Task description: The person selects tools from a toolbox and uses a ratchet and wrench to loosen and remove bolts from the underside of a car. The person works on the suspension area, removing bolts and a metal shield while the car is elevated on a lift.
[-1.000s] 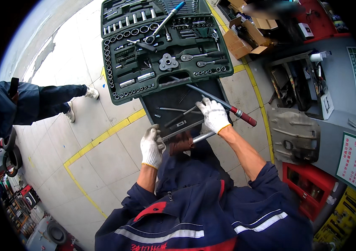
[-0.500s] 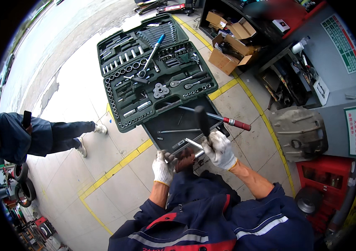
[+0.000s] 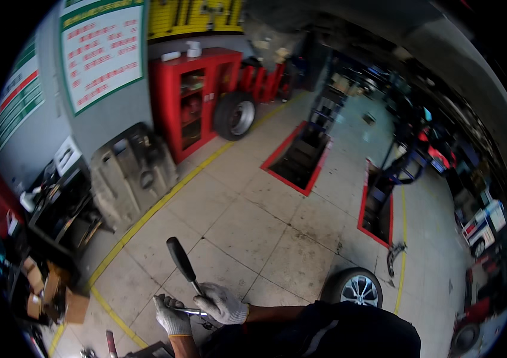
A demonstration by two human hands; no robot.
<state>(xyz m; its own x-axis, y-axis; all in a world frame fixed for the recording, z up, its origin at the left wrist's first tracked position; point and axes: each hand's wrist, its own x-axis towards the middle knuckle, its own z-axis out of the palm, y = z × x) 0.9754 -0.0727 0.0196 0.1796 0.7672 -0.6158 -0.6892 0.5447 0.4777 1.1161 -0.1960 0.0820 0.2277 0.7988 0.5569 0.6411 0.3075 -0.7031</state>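
Note:
Low in the head view, my right hand (image 3: 222,303), in a white knit glove, is closed round the lower part of a black-handled ratchet wrench (image 3: 182,261). Its handle points up and to the left, and its head is hidden in the glove. A shiny metal extension bar (image 3: 191,311) runs sideways from that hand to my left hand (image 3: 173,316). My gloved left hand is closed on the bar's other end, its fingers hiding whatever sits there. Both hands are held close together above the tiled floor.
A wheel (image 3: 360,287) lies to my right near a curved metal arm (image 3: 395,258). Two red-edged floor pits (image 3: 292,179) (image 3: 362,206) open ahead. A red cabinet (image 3: 167,101), a tyre (image 3: 235,116) and a grey undertray (image 3: 131,173) line the left. Cardboard boxes (image 3: 76,306) stand near left.
My view has swung right, away from the open green tool case, toward the pits and wheel. The ratchet wrench and bar stay in my hands, the handle now leaning left.

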